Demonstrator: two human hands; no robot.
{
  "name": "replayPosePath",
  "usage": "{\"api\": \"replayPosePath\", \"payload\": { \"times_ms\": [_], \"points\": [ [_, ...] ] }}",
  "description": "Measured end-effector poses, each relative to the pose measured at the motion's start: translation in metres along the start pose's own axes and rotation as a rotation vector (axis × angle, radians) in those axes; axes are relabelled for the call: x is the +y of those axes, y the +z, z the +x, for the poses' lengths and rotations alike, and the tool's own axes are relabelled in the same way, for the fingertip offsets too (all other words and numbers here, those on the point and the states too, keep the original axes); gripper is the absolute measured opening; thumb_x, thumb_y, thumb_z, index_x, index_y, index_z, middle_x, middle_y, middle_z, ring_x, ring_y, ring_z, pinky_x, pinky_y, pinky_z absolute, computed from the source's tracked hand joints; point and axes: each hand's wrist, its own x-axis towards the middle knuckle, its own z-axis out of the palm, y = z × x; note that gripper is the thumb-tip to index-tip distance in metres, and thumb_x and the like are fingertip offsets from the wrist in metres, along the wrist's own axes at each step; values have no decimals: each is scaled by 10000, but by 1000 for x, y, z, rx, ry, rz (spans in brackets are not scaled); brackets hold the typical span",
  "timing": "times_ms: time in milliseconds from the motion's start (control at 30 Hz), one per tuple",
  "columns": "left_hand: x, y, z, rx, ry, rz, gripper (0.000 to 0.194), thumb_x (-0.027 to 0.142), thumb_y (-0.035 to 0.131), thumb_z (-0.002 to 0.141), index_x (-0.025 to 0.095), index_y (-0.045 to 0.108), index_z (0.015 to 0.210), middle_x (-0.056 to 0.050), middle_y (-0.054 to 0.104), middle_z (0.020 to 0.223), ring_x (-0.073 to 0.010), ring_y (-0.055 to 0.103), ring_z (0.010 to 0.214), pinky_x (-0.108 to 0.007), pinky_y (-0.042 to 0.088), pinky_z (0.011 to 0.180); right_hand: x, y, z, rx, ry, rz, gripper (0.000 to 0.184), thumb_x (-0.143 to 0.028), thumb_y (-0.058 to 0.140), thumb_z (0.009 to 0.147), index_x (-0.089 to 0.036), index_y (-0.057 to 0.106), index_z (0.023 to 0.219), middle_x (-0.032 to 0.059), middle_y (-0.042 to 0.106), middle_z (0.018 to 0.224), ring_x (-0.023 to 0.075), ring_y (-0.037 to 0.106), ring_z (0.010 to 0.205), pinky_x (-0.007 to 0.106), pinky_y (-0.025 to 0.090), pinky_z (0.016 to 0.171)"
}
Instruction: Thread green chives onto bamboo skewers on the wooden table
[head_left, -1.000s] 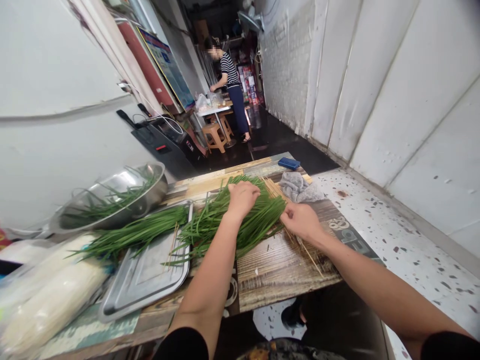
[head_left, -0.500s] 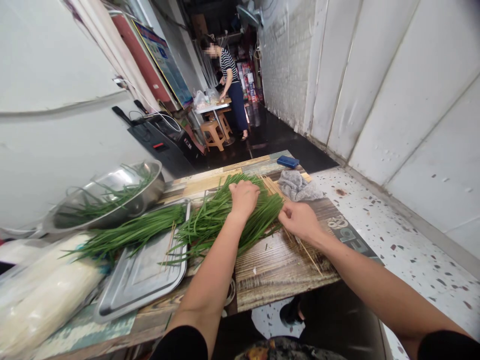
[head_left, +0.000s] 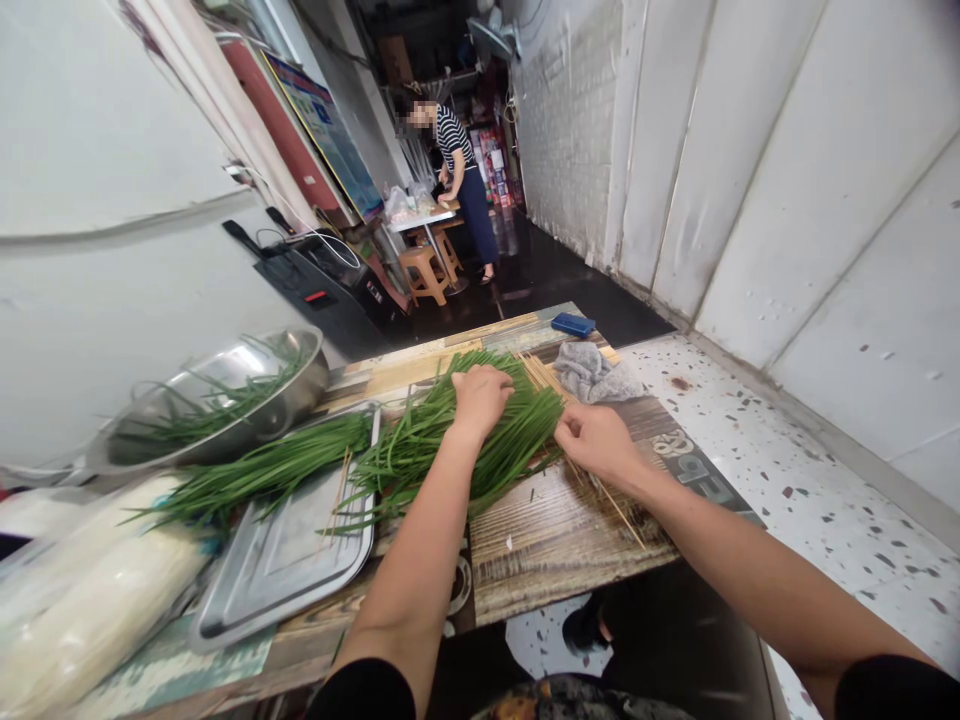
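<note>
Chives [head_left: 517,440] extend lengthwise leftward from the right hand [head_left: 598,440] (fingers narrowed, grip unclear), beneath the left hand's [head_left: 482,398] loosely spread fingers.

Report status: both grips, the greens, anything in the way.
Left grip on green leaf pile. Right grip curled at its right end, hold unclear. Pile spread on table, left tips over tray. Sticks and grey cloth close by right grip.

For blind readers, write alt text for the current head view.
A left hand rests on long green stalks on a wood-patterned table, the right hand at their ends beside thin sticks. More greens lie across a metal tray and in a metal bowl; beyond, a person in a striped top bends over another table.
</note>
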Motion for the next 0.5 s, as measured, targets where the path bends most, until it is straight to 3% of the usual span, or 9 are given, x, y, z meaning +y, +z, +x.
{"api": "replayPosePath", "payload": {
  "times_ms": [233,500],
  "points": [
    [6,-2,-3,-32,51,54,153,221,555,787,244,700,746,-69,636,913,-258,468,978,-443,265,849,-1,-1,0,-10,12,-4,179,-244,465,736,-193,559,592,2,594,568,116,499,526,221,289,536],
    [7,-7,-1,81,-94,-214,148,242,522,801,232,669,785,-2,691,844,-194,575,853,-399,317,871,-1,0,-1,3,-52,33,178,-220,457,740,-187,552,593,-4,582,559,104,469,508,212,279,531]
  ]
}}
